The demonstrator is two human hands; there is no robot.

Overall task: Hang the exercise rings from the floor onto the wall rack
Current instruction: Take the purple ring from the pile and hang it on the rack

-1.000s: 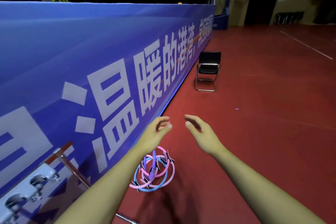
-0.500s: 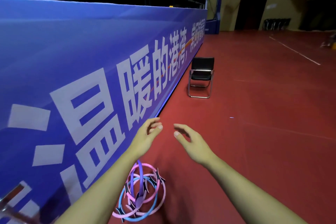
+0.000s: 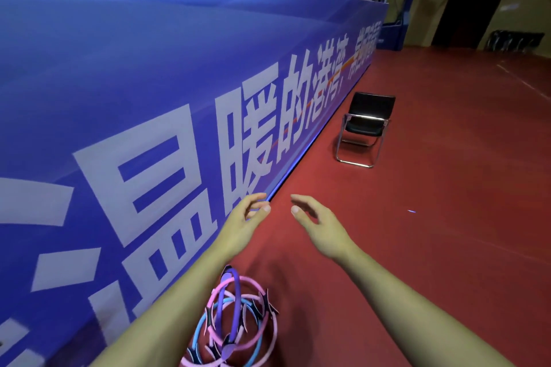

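Observation:
A pile of exercise rings, pink, light blue and purple with dark grips, lies on the red floor beside the blue banner wall, low in the view under my left forearm. My left hand is stretched forward above the floor, fingers loosely curled and holding nothing. My right hand is beside it, fingers apart and empty. Both hands are well above and beyond the rings. The wall rack is out of view.
A long blue banner wall with large white characters runs along my left. A black folding chair stands on the red floor near the wall ahead. A dark doorway and a row of chairs are at the far end.
The view has swung right and forward along the wall; the metal rack at lower left has left the frame. The rings now sit lower in view. Both hands stay open and extended.

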